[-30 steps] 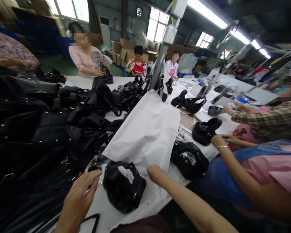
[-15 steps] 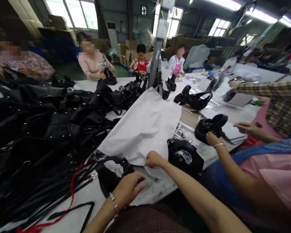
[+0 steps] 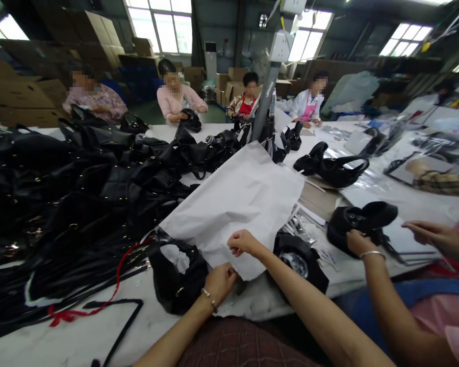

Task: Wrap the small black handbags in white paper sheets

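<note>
Both hands work at the near edge of the large white sheet of thin wrapping paper (image 3: 240, 204), which lies sloped across the white desk (image 3: 145, 326) with its lower corner hanging toward the person. The right hand (image 3: 243, 242) has its grip pinched together on the sheet's lower edge, and the left hand (image 3: 222, 282), a thin bracelet at its wrist, is closed on the paper just below, right beside the small black glossy handbag (image 3: 176, 280) that already has white paper showing in its open mouth. The likeliest trouble, as I judge it, is tearing: the sheet is thin and held at two close points, so a sharp pull could rip it at the pinch. Its far end rests against the heap of black quilted bags with gold studs (image 3: 80, 204), and a stud or buckle could snag it. A loose red ribbon (image 3: 110, 285) and black straps (image 3: 115, 331) trail near the left forearm and could be dragged along. A co-worker's hand (image 3: 357, 242) just to the right holds another black bag (image 3: 361, 221), close enough for elbows to knock.
</note>
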Action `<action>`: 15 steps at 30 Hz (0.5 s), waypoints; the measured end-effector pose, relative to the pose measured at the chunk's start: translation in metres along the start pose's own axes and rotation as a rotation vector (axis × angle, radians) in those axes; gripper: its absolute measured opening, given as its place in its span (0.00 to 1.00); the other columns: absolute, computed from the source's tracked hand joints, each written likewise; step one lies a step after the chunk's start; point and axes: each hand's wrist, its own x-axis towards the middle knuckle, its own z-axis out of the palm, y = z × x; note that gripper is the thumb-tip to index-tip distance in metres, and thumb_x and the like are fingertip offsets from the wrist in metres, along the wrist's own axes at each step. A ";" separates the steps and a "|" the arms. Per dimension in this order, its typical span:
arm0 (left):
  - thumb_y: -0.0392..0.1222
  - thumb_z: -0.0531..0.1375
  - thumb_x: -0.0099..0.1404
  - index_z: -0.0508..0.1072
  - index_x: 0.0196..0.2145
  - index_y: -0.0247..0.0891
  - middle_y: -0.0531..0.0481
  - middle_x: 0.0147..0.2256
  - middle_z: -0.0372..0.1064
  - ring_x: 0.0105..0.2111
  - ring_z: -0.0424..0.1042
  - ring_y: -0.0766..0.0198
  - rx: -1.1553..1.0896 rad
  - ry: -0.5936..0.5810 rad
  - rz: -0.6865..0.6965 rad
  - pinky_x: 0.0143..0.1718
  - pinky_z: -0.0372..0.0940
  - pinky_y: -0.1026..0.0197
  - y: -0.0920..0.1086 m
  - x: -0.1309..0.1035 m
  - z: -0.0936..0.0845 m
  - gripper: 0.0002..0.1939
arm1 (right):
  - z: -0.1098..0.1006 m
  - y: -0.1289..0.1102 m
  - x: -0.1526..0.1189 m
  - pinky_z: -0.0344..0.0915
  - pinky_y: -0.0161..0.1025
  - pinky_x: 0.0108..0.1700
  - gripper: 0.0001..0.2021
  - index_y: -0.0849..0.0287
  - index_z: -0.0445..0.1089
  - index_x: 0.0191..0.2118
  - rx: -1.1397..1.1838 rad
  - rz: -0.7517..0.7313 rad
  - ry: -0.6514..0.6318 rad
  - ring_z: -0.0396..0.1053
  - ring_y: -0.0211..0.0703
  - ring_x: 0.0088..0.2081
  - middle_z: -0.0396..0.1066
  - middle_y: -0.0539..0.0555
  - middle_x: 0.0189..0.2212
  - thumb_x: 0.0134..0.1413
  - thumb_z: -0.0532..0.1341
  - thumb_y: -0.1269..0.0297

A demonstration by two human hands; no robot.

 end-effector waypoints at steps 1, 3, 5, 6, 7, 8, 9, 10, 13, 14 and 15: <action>0.43 0.57 0.64 0.69 0.30 0.37 0.46 0.30 0.73 0.38 0.74 0.53 0.089 0.053 0.070 0.38 0.65 0.56 0.002 -0.002 0.002 0.08 | -0.006 0.002 0.002 0.67 0.30 0.22 0.02 0.63 0.68 0.27 0.023 -0.010 0.022 0.68 0.34 0.22 0.70 0.48 0.21 0.45 0.59 0.72; 0.42 0.55 0.67 0.70 0.32 0.39 0.46 0.33 0.73 0.40 0.73 0.53 0.322 0.170 0.272 0.41 0.64 0.56 0.006 -0.005 0.005 0.07 | -0.020 0.004 0.005 0.67 0.30 0.22 0.02 0.63 0.68 0.28 0.061 -0.020 0.074 0.68 0.34 0.22 0.70 0.49 0.23 0.48 0.59 0.71; 0.41 0.52 0.70 0.70 0.37 0.39 0.45 0.37 0.72 0.41 0.72 0.55 0.519 0.230 0.431 0.42 0.64 0.56 0.009 -0.001 0.009 0.08 | -0.034 0.006 0.007 0.67 0.30 0.22 0.02 0.63 0.67 0.29 0.096 -0.018 0.127 0.68 0.34 0.22 0.70 0.50 0.24 0.49 0.60 0.70; 0.41 0.52 0.70 0.70 0.39 0.39 0.44 0.39 0.72 0.43 0.71 0.55 0.582 0.220 0.451 0.44 0.64 0.56 0.010 0.003 0.012 0.08 | -0.040 0.007 0.007 0.68 0.30 0.22 0.02 0.64 0.67 0.29 0.113 -0.015 0.148 0.68 0.33 0.22 0.70 0.50 0.24 0.50 0.60 0.70; 0.41 0.54 0.69 0.70 0.41 0.38 0.44 0.41 0.71 0.44 0.70 0.54 0.637 0.188 0.438 0.45 0.64 0.56 0.009 0.010 0.015 0.07 | -0.046 0.007 0.007 0.68 0.31 0.23 0.02 0.64 0.67 0.30 0.129 -0.013 0.164 0.68 0.33 0.22 0.70 0.50 0.24 0.50 0.60 0.70; 0.40 0.57 0.67 0.70 0.43 0.37 0.42 0.43 0.71 0.46 0.69 0.53 0.687 0.142 0.407 0.46 0.65 0.55 0.008 0.019 0.019 0.08 | -0.050 0.008 0.007 0.69 0.31 0.23 0.02 0.64 0.67 0.30 0.145 -0.012 0.175 0.68 0.33 0.22 0.70 0.51 0.24 0.51 0.60 0.70; 0.39 0.61 0.64 0.70 0.44 0.35 0.41 0.44 0.71 0.46 0.69 0.51 0.727 0.092 0.369 0.46 0.65 0.53 0.005 0.028 0.023 0.11 | -0.054 0.008 0.007 0.69 0.31 0.24 0.02 0.64 0.67 0.31 0.159 -0.013 0.183 0.68 0.33 0.23 0.70 0.50 0.25 0.51 0.60 0.70; 0.38 0.64 0.60 0.71 0.44 0.33 0.38 0.44 0.71 0.46 0.69 0.48 0.756 0.047 0.336 0.45 0.66 0.52 0.002 0.037 0.028 0.14 | -0.058 0.008 0.007 0.69 0.31 0.24 0.02 0.64 0.67 0.31 0.171 -0.013 0.189 0.68 0.33 0.23 0.70 0.50 0.25 0.52 0.60 0.70; 0.32 0.65 0.56 0.71 0.44 0.28 0.33 0.45 0.70 0.47 0.69 0.44 0.789 -0.026 0.284 0.43 0.67 0.50 -0.009 0.059 0.040 0.17 | -0.063 0.009 0.008 0.68 0.30 0.24 0.02 0.64 0.67 0.30 0.198 -0.012 0.197 0.68 0.33 0.23 0.69 0.50 0.25 0.52 0.60 0.71; 0.30 0.63 0.58 0.71 0.45 0.28 0.32 0.46 0.70 0.47 0.69 0.45 0.794 -0.039 0.277 0.43 0.67 0.50 -0.012 0.064 0.042 0.16 | -0.063 0.010 0.009 0.68 0.30 0.24 0.02 0.64 0.67 0.30 0.206 -0.011 0.195 0.68 0.33 0.23 0.70 0.50 0.25 0.52 0.60 0.71; 0.28 0.60 0.59 0.71 0.45 0.28 0.32 0.45 0.70 0.48 0.69 0.45 0.793 -0.051 0.278 0.44 0.67 0.50 -0.014 0.067 0.044 0.14 | -0.063 0.009 0.010 0.68 0.30 0.24 0.02 0.64 0.68 0.30 0.214 -0.009 0.191 0.68 0.33 0.23 0.70 0.50 0.24 0.52 0.61 0.71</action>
